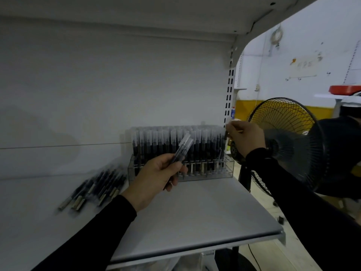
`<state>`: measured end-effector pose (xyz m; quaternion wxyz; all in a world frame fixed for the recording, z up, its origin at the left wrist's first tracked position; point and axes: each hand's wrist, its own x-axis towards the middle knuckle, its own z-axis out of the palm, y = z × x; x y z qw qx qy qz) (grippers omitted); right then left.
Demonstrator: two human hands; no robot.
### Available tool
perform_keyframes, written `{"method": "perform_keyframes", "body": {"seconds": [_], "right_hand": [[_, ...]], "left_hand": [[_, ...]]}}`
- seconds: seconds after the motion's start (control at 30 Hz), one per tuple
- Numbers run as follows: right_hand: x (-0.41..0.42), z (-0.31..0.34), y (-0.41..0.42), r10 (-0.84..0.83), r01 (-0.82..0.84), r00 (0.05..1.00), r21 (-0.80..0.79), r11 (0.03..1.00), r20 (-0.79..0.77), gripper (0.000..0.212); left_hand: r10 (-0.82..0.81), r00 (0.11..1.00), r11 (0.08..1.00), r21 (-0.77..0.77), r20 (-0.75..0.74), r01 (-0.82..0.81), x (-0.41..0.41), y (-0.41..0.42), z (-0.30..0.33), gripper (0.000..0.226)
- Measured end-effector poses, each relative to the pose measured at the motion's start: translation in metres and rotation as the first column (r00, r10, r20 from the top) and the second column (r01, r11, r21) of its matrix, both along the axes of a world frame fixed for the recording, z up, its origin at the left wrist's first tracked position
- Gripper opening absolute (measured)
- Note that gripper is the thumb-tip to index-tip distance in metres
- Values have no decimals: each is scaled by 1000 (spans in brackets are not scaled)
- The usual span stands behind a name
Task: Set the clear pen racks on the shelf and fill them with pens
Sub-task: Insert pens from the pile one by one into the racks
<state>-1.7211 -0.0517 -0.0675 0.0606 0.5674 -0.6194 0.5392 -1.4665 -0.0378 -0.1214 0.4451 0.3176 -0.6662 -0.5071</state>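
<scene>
A clear pen rack (228,171) stands at the back right of the grey shelf (195,216), packed with several upright dark pens with clear caps. My left hand (156,178) holds two or three pens (184,146) in front of the rack, caps pointing up and right. My right hand (244,139) pinches a single pen (226,136) at the rack's right end, held upright. A loose pile of pens (93,188) lies on the shelf to the left of the rack.
A black standing fan (283,137) is close beside the shelf's right edge, just behind my right arm. An upper shelf (136,8) hangs overhead. The slotted upright post (229,96) rises at the shelf's back right corner.
</scene>
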Motion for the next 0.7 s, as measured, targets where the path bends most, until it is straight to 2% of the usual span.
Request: {"method": "perform_keyframes", "body": {"seconds": [0.23, 0.4, 0.5, 0.57, 0.7], "right_hand": [[0, -24, -11, 53, -45, 998, 160, 986, -43, 28], [-2, -30, -13, 21, -11, 999, 205, 979, -47, 32], [0, -33, -5, -7, 8, 1000, 140, 990, -5, 32], [10, -34, 4, 50, -56, 997, 96, 994, 58, 30], [41, -36, 18, 337, -357, 931, 148, 922, 144, 31]], "left_hand": [[4, 1000, 1000, -3, -12, -4, 1, 1, 1, 16], [1, 1000, 1000, 0, -14, -1, 1, 2, 1, 16], [-2, 1000, 1000, 2, -22, 2, 0, 2, 1, 16], [-2, 1000, 1000, 10, -30, 2, -1, 3, 1, 16], [-4, 999, 1000, 12, -40, 4, -2, 4, 2, 16]]}}
